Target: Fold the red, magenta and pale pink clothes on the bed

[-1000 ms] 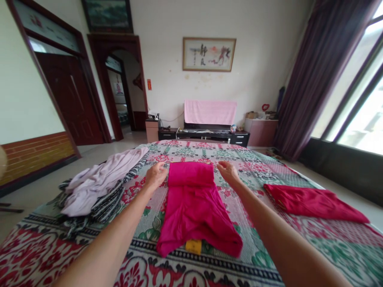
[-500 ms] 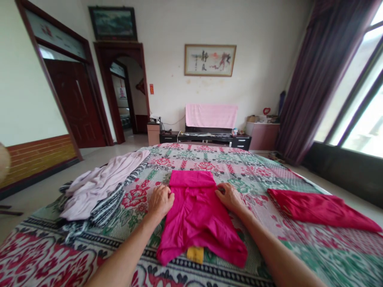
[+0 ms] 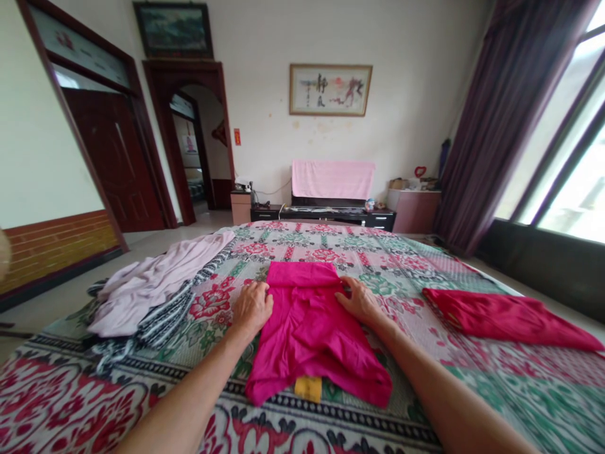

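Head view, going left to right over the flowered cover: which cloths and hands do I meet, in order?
Pale pink cloth → left hand → bright pink garment → right hand → folded red cloth.

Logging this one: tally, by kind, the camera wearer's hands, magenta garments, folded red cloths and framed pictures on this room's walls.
Left hand and right hand: 2
Magenta garment: 1
Folded red cloth: 1
Dark-framed picture and tan-framed picture: 2
Total: 6
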`<action>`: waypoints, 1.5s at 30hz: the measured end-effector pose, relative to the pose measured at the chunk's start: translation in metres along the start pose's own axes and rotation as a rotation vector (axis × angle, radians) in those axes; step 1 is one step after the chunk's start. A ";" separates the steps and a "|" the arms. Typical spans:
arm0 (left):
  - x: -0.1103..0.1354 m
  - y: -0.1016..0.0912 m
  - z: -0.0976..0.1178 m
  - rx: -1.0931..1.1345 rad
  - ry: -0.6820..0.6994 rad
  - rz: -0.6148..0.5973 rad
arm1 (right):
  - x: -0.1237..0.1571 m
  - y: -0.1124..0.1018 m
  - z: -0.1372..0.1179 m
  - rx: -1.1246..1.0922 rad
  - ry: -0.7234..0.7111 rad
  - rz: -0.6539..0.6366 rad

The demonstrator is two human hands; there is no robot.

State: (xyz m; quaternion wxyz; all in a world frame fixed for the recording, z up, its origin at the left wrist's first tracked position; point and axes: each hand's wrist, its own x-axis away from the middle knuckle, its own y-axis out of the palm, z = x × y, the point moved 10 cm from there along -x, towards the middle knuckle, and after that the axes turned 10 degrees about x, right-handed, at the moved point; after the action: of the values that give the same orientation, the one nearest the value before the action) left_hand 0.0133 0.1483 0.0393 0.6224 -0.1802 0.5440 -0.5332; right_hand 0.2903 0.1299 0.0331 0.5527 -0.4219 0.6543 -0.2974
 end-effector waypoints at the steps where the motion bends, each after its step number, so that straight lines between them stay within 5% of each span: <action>1: 0.000 0.000 0.000 0.002 -0.004 -0.001 | 0.000 0.000 0.000 -0.002 -0.003 -0.001; 37: -0.003 -0.002 -0.008 0.048 -0.011 0.032 | -0.001 0.000 0.001 0.008 -0.001 0.012; 45: -0.023 0.013 -0.004 -0.118 0.026 -0.159 | -0.008 -0.008 -0.015 0.186 -0.043 -0.037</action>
State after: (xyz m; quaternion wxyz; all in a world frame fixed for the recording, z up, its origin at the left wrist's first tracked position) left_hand 0.0193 0.1744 0.0387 0.5593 -0.2523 0.5666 -0.5500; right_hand 0.2780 0.1318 0.0464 0.5978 -0.3871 0.6038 -0.3581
